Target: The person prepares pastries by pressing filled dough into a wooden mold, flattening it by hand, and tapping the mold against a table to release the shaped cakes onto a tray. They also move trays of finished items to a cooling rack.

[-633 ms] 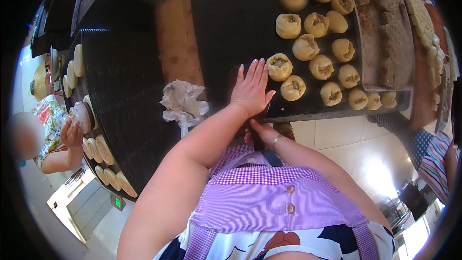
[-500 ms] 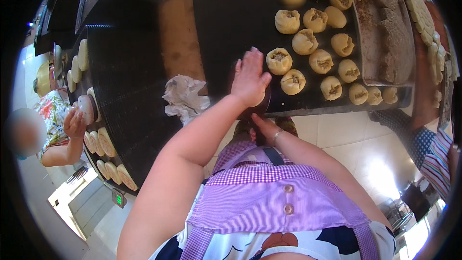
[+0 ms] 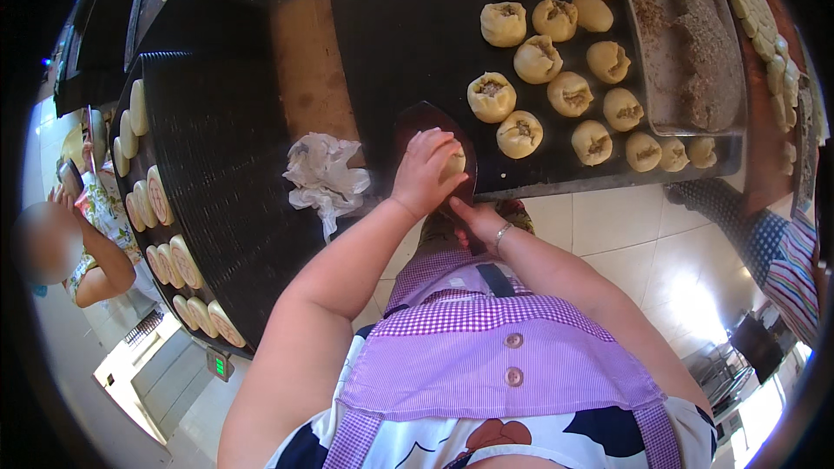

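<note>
My left hand (image 3: 424, 175) cups a pale dough ball (image 3: 458, 161), fingers bent over it, on a dark red-brown wooden mould (image 3: 424, 115). The mould lies at the near edge of the black table (image 3: 395, 43). My right hand (image 3: 476, 221) is closed round the mould's near end, just below the left; the handle is mostly hidden. To the right stand several dough balls (image 3: 519, 134) with open tops showing brown filling. A crumpled white plastic bag (image 3: 326, 175) lies left of my left hand.
A metal tray (image 3: 673, 122) of brown filling stands at the right, with pale dough pieces (image 3: 760, 22) beyond it. Flat round cakes (image 3: 185, 262) line the left table edge, near a co-worker (image 3: 95, 234). A brown board strip (image 3: 313, 65) lies behind the bag. Another person's striped sleeve (image 3: 790, 265) shows at right.
My left hand has drawn back toward me and slightly left, going from outstretched to cupped over the dough. More of the mould shows. The co-worker's hand has risen toward their head.
</note>
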`<state>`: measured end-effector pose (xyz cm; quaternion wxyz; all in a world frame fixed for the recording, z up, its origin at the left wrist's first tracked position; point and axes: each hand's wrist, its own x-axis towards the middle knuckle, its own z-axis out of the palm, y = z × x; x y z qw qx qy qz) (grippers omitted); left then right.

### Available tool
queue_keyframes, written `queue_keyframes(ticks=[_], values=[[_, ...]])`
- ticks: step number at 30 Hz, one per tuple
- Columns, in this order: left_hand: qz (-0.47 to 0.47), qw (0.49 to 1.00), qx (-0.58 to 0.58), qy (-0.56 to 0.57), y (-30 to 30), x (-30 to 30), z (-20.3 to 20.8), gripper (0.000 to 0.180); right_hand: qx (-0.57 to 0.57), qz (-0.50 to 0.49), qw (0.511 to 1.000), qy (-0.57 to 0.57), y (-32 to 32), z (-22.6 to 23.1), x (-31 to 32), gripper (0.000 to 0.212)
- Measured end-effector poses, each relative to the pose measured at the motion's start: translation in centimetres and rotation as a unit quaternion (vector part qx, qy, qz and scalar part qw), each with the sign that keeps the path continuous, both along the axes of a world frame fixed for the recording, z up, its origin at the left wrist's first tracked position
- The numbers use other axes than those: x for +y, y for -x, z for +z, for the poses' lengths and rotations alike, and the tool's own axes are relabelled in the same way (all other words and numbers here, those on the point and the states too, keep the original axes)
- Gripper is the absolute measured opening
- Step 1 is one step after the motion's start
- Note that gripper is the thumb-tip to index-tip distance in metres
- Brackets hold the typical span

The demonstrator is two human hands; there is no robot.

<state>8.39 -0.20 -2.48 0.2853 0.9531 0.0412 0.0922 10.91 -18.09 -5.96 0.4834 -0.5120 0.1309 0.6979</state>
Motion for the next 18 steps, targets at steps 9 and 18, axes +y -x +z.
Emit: queue_keyframes(ticks=[9,18], values=[[0.070,0.995,-0.064,0.034,-1.0,-0.7,-1.8,0.020,-0.002,0.032,0.999,0.016,0.2,-0.9,-0.1,0.058],[-0.008,0.969,0.179,-0.170,-4.7,-1.9,0.6,0.082,-0.012,-0.007,1.000,-0.002,0.9,-0.6,0.0,0.058]])
